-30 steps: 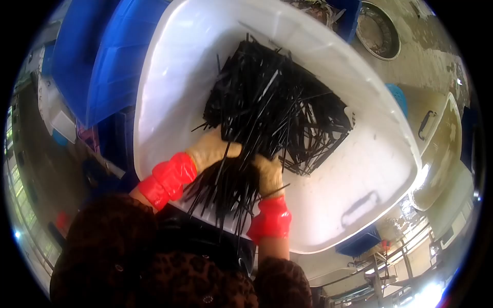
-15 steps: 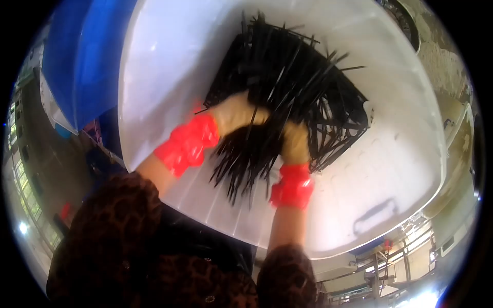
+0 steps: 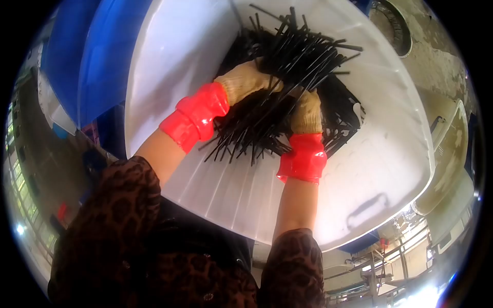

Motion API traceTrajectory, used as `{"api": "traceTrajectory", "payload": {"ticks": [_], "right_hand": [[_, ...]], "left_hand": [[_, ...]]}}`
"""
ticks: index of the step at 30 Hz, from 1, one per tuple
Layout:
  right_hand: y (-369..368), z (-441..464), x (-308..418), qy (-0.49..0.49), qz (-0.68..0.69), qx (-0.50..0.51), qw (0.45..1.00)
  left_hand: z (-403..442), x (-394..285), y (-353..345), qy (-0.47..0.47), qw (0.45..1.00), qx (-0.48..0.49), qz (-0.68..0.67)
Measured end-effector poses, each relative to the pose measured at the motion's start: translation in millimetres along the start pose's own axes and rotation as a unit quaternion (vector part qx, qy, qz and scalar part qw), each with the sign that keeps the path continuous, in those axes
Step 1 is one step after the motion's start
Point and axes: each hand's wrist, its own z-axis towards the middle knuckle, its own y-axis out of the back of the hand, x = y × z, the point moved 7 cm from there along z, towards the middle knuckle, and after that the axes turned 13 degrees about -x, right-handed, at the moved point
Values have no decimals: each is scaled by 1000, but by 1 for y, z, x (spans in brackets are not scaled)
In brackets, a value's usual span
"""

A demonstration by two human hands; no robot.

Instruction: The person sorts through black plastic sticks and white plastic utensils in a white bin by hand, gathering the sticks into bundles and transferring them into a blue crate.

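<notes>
A thick bundle of thin black strips (image 3: 300, 59) is clasped between my two hands inside a deep white bin (image 3: 380, 138). My left hand (image 3: 249, 83), in a beige glove with a red cuff, wraps the bundle from the left. On the right side, my right hand (image 3: 307, 112), gloved the same way, grips it too. Strip ends stick out above and below the hands. My fingertips are partly hidden by the strips. More black strips (image 3: 341, 110) lie at the bottom of the bin beneath the bundle.
Blue bins (image 3: 105, 66) stand to the left of the white bin. A round dark object (image 3: 393, 28) lies on the floor at upper right, and a pale container (image 3: 449, 159) stands at the right. Metal framework (image 3: 382, 267) shows at lower right.
Both hands have moved up in the view with the bundle between them. The strips now lean more to the right at the top, and the view has shifted slightly.
</notes>
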Motion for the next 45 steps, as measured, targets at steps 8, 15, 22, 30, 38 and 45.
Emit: {"api": "traceTrajectory", "payload": {"ticks": [8,15,22,30,38,45], "right_hand": [[-15,-136,25,-308,167,113,930],[-5,-108,-3,-239,145,35,959],[35,-19,-24,-32,5,-46,998],[23,-150,27,-375,208,-37,903],[62,-142,91,-533,287,-85,792],[93,-27,230,-377,235,-131,886]], "left_hand": [[-113,44,-18,159,987,5,15],[-85,29,-36,-69,997,-19,3],[-17,-32,-46,-137,944,-30,297],[-156,42,-54,192,980,-38,-31],[-197,-16,-26,219,976,-11,-1],[-205,-130,70,27,998,-17,-44]]}}
